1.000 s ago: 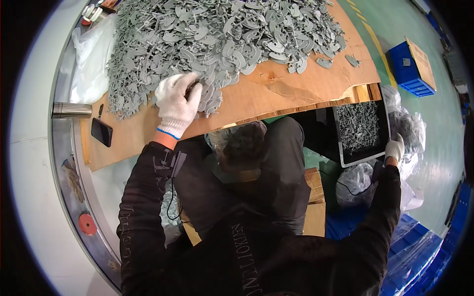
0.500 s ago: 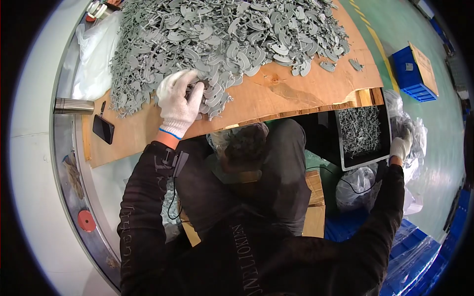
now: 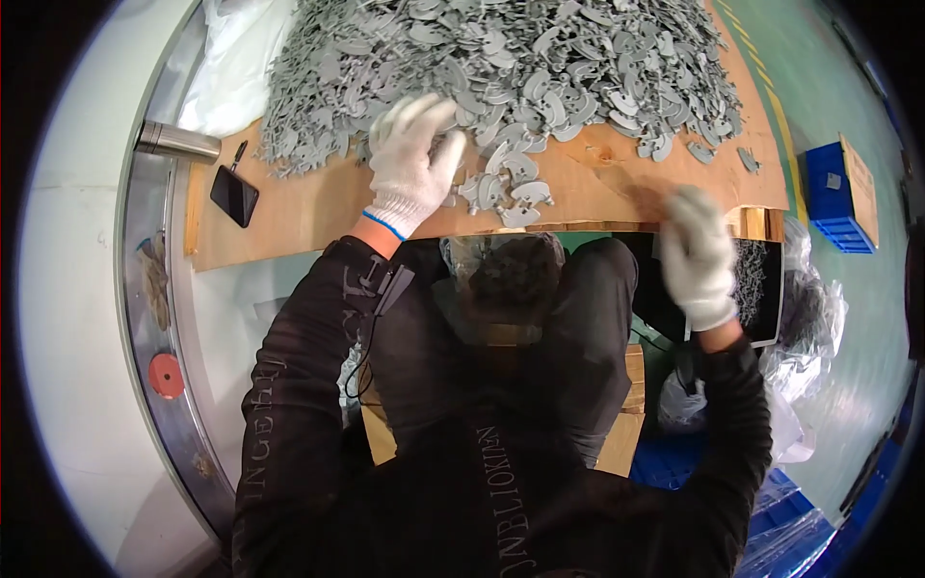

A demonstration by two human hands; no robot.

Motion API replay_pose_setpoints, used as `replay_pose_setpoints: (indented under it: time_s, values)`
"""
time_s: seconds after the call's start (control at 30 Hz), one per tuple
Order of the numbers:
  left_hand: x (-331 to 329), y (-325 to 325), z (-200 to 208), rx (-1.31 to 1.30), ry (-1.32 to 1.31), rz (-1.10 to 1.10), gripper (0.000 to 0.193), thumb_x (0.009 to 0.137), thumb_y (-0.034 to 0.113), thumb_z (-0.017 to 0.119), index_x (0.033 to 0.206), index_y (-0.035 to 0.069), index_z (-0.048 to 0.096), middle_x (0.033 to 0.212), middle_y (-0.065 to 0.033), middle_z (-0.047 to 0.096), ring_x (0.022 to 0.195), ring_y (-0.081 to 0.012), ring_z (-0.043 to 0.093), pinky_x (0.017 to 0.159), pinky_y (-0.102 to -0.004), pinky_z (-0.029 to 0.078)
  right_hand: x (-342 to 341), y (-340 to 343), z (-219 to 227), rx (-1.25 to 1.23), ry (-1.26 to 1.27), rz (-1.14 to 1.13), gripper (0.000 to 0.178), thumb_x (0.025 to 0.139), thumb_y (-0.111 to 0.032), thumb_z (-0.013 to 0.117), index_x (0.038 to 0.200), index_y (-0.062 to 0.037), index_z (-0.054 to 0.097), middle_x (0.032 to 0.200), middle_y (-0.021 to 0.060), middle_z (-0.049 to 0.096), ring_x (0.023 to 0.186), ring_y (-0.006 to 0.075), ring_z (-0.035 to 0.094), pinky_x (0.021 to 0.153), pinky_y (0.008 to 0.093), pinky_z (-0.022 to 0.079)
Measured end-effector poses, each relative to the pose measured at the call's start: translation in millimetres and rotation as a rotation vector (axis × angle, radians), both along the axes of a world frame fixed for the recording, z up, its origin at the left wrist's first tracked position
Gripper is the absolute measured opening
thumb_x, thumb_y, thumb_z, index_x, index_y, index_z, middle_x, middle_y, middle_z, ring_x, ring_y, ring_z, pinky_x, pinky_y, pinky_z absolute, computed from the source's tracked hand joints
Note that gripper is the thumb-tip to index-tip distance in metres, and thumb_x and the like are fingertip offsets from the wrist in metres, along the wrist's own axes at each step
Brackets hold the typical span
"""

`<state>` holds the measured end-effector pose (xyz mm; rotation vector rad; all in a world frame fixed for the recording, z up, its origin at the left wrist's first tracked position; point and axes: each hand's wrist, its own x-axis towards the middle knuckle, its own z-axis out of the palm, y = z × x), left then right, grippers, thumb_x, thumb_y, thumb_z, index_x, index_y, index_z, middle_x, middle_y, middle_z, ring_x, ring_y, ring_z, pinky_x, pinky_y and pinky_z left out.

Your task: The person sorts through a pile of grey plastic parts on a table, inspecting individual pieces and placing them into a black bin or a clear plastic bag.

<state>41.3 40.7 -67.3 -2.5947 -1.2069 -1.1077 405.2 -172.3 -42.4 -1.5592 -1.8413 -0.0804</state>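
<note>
A big heap of flat grey curved parts [image 3: 540, 58] covers the far half of a wooden board [image 3: 597, 183]. My left hand [image 3: 414, 159], in a white glove, lies with fingers spread on the near edge of the heap, touching loose parts. My right hand [image 3: 696, 255], also gloved and blurred, hovers at the board's near right edge with nothing visible in it. Just right of it sits a black tray [image 3: 761, 289] filled with the same grey parts, partly hidden by that hand.
A black phone [image 3: 234, 195] lies on the board's left end near a metal cylinder [image 3: 178, 143]. A blue crate [image 3: 840, 197] stands on the green floor at right. Clear plastic bags [image 3: 814, 328] sit beside the tray. A red disc [image 3: 166, 375] is at left.
My right hand has let go of the black tray and swung left up to the board's near edge. My left hand stays on the heap, shifted slightly.
</note>
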Motion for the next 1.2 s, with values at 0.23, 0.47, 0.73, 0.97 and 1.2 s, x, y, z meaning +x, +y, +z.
replay_pose_setpoints:
  time_s: [0.23, 0.47, 0.73, 0.97, 1.2]
  values:
    - [-36.9, -26.5, 3.8, -0.144, -0.082, -0.032, 0.037, 0.092, 0.017, 0.080, 0.128, 0.020, 0.077, 0.137, -0.0055, 0.072, 0.130, -0.0335, 0.065, 0.116, -0.0514, 0.045, -126.9, 56.7, 3.1, -0.108, 0.049, 0.188, 0.043, 0.081, -0.009, 0.085, 0.122, -0.0067, 0.076, 0.139, 0.0172, 0.068, 0.132, 0.0441, 0.063, 0.118, 0.0570, 0.048]
    - [-55.6, -43.9, 8.3, -0.213, -0.057, -0.080, 0.030, 0.089, 0.012, 0.078, 0.118, 0.019, 0.079, 0.130, -0.0018, 0.075, 0.128, -0.0308, 0.066, 0.114, -0.0501, 0.047, -134.5, 34.3, -2.5, -0.158, -0.012, 0.284, 0.038, 0.081, -0.008, 0.084, 0.118, -0.0086, 0.078, 0.140, 0.0166, 0.066, 0.138, 0.0441, 0.059, 0.121, 0.0613, 0.043]
    - [-50.9, -41.7, 10.4, -0.133, 0.055, -0.302, 0.032, 0.087, 0.010, 0.079, 0.118, 0.021, 0.079, 0.129, 0.0007, 0.075, 0.129, -0.0302, 0.066, 0.114, -0.0485, 0.048, -139.0, 68.0, -0.3, -0.065, 0.095, 0.279, 0.033, 0.084, -0.007, 0.083, 0.117, -0.0079, 0.078, 0.139, 0.0166, 0.068, 0.135, 0.0443, 0.061, 0.119, 0.0586, 0.047]
    - [-49.1, -50.7, 9.3, -0.184, -0.061, -0.136, 0.037, 0.085, 0.022, 0.086, 0.121, 0.020, 0.077, 0.135, -0.0037, 0.072, 0.132, -0.0325, 0.063, 0.115, -0.0506, 0.047, -150.6, 70.5, 5.1, -0.129, -0.008, 0.155, 0.031, 0.086, -0.002, 0.080, 0.116, -0.0069, 0.077, 0.136, 0.0170, 0.069, 0.130, 0.0426, 0.064, 0.115, 0.0539, 0.051]
    - [-33.3, -60.6, 20.4, -0.265, 0.136, -0.135, 0.060, 0.083, 0.037, 0.091, 0.138, 0.021, 0.073, 0.149, -0.0085, 0.064, 0.148, -0.0394, 0.052, 0.122, -0.0556, 0.042, -139.5, 54.0, -11.1, -0.081, 0.123, 0.294, 0.035, 0.084, -0.008, 0.083, 0.119, -0.0072, 0.077, 0.135, 0.0158, 0.069, 0.131, 0.0425, 0.064, 0.117, 0.0560, 0.048]
